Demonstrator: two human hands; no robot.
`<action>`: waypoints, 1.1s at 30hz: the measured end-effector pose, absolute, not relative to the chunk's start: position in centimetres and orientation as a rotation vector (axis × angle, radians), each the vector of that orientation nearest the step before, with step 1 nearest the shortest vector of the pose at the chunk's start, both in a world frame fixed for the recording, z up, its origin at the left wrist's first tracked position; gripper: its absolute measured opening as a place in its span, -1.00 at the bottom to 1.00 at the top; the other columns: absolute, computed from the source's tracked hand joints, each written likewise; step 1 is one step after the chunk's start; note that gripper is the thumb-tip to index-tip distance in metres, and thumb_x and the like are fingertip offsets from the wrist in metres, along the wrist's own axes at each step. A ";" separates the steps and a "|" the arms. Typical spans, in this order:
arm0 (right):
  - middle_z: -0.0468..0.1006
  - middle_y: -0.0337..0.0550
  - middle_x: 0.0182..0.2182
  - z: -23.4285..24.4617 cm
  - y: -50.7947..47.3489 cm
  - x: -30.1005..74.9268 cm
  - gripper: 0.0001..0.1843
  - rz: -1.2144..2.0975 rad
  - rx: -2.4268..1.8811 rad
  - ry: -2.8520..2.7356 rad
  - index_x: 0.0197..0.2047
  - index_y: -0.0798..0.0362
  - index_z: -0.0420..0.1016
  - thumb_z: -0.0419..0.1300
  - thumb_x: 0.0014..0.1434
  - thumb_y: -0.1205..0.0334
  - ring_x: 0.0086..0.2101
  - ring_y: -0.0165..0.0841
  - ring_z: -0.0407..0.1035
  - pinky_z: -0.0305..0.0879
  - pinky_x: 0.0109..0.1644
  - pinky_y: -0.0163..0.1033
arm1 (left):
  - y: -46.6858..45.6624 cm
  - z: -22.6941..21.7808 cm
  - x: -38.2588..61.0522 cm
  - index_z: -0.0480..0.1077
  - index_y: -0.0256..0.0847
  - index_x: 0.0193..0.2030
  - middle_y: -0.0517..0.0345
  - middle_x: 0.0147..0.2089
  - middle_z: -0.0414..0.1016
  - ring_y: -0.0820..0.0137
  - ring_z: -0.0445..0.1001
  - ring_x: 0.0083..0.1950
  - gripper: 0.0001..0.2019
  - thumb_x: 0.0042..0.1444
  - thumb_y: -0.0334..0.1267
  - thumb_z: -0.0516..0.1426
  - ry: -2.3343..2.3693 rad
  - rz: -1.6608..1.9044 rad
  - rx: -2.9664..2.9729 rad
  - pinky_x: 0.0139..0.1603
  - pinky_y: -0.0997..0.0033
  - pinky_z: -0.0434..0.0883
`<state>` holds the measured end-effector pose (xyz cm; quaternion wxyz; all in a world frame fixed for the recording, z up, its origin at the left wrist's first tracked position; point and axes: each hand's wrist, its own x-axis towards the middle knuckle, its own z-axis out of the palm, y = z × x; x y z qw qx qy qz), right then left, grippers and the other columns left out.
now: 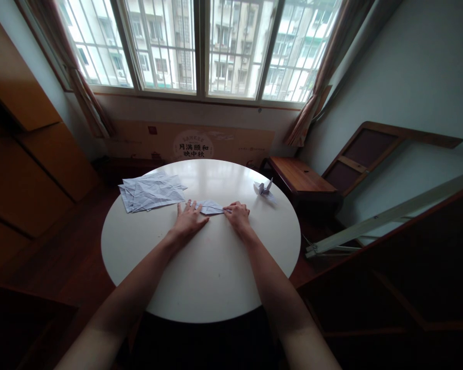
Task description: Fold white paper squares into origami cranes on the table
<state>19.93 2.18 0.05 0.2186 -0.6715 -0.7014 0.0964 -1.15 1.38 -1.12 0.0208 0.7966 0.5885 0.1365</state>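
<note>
A partly folded sheet of paper (211, 207) lies between my hands on the round white table (200, 277). My left hand (189, 218) rests with its fingers spread over the left end of the paper, pressing it to the tabletop. At the paper's right end, my right hand (237, 215) pinches the narrow tip between thumb and fingers. Beyond my right hand stands a folded paper crane (265, 190). To the left is a loose pile of creased paper sheets (148, 192), close to my left fingertips.
Past the table's right edge sits a low wooden bench (301, 174), with a brown framed panel (355, 154) leaning on the wall. A printed board (231, 141) stands below the barred window (235, 51). Wooden cabinets (23, 169) line the left side.
</note>
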 end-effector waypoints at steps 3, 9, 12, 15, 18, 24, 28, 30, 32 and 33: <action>0.44 -0.10 -0.05 0.1 2.1 19.9 -0.76 0.268 -1.851 -1.934 -0.13 -0.17 0.62 0.14 0.23 0.09 -0.05 -0.17 0.19 0.07 0.02 -0.11 | 1.3 -1.2 -0.9 0.25 -0.24 0.25 -0.21 0.35 0.16 0.04 -0.03 0.43 -0.50 0.25 -0.04 -0.03 1.632 0.447 2.586 0.36 -0.19 -0.18; 0.45 -0.12 -0.05 -0.1 2.2 19.9 -0.78 0.271 -1.855 -1.887 -0.15 -0.17 0.63 0.16 0.21 0.11 -0.04 -0.16 0.19 0.09 0.03 -0.10 | 1.2 -1.4 -0.8 -0.10 -0.20 0.42 -0.13 0.39 0.09 0.12 0.03 0.41 -0.39 0.27 -0.15 -0.06 1.444 0.510 2.559 0.36 -0.08 -0.04; 0.45 -0.12 -0.05 -0.2 2.3 19.9 -0.79 0.286 -1.875 -1.852 -0.16 -0.18 0.63 0.16 0.20 0.11 -0.04 -0.16 0.19 0.09 0.03 -0.09 | 1.2 -1.6 -0.9 0.01 -0.04 0.39 -0.02 0.41 0.07 0.08 0.00 0.42 -0.46 0.28 -0.11 -0.07 1.442 0.471 2.581 0.35 -0.15 -0.07; 0.44 -0.12 -0.04 -0.2 2.4 19.9 -0.78 0.298 -1.905 -1.828 -0.16 -0.19 0.62 0.16 0.20 0.12 -0.03 -0.14 0.18 0.08 0.05 -0.07 | 1.4 -1.7 -0.9 0.16 -0.01 0.32 0.02 0.42 0.06 0.06 -0.02 0.43 -0.53 0.30 -0.07 -0.09 1.470 0.392 2.617 0.35 -0.17 -0.07; 0.44 -0.13 -0.04 -0.1 2.5 20.0 -0.79 0.310 -1.939 -1.798 -0.16 -0.19 0.61 0.16 0.19 0.13 -0.01 -0.14 0.18 0.07 0.07 -0.06 | 1.4 -1.7 -0.9 0.14 -0.01 0.33 0.03 0.42 0.04 0.08 -0.03 0.43 -0.52 0.31 -0.04 -0.12 1.495 0.342 2.627 0.35 -0.16 -0.06; 0.45 -0.13 -0.06 0.0 2.5 20.1 -0.82 0.294 -1.906 -1.808 -0.23 -0.14 0.63 0.17 0.18 0.21 -0.02 -0.16 0.20 0.08 0.06 -0.09 | 1.1 -1.0 -0.8 0.15 -0.02 0.33 0.08 0.42 0.06 0.13 -0.01 0.43 -0.51 0.30 -0.01 -0.12 1.555 0.298 2.618 0.37 -0.09 -0.06; 0.46 -0.14 -0.08 0.1 2.3 19.9 -0.81 0.260 -1.825 -1.876 -0.26 -0.12 0.64 0.17 0.19 0.25 -0.03 -0.19 0.20 0.08 0.06 -0.11 | 0.9 -0.5 -0.9 0.19 -0.04 0.30 0.06 0.41 0.09 0.14 0.01 0.42 -0.49 0.28 0.05 -0.10 1.603 0.307 2.590 0.35 -0.10 -0.04; 0.46 -0.13 -0.09 0.2 2.2 19.8 -0.80 0.271 -1.818 -1.895 -0.25 -0.13 0.65 0.17 0.18 0.24 -0.04 -0.19 0.20 0.09 0.05 -0.11 | 0.9 -0.3 -1.1 0.22 -0.04 0.28 0.06 0.39 0.12 0.13 0.03 0.41 -0.50 0.27 0.05 -0.09 1.636 0.314 2.572 0.35 -0.11 -0.03; 0.46 -0.13 -0.08 0.1 2.2 19.7 -0.79 0.298 -1.815 -1.920 -0.22 -0.14 0.65 0.17 0.17 0.23 -0.04 -0.19 0.20 0.09 0.05 -0.12 | 0.9 -0.2 -1.3 0.25 -0.04 0.25 0.05 0.38 0.16 0.12 0.06 0.40 -0.52 0.26 0.05 -0.07 1.671 0.324 2.561 0.34 -0.12 -0.03; 0.46 -0.13 -0.08 0.1 2.2 19.7 -0.79 0.309 -1.809 -1.934 -0.20 -0.14 0.64 0.17 0.17 0.23 -0.04 -0.19 0.20 0.09 0.06 -0.13 | 1.0 -0.2 -1.3 0.26 -0.05 0.24 0.04 0.37 0.17 0.11 0.06 0.40 -0.52 0.26 0.05 -0.07 1.682 0.327 2.559 0.34 -0.11 -0.03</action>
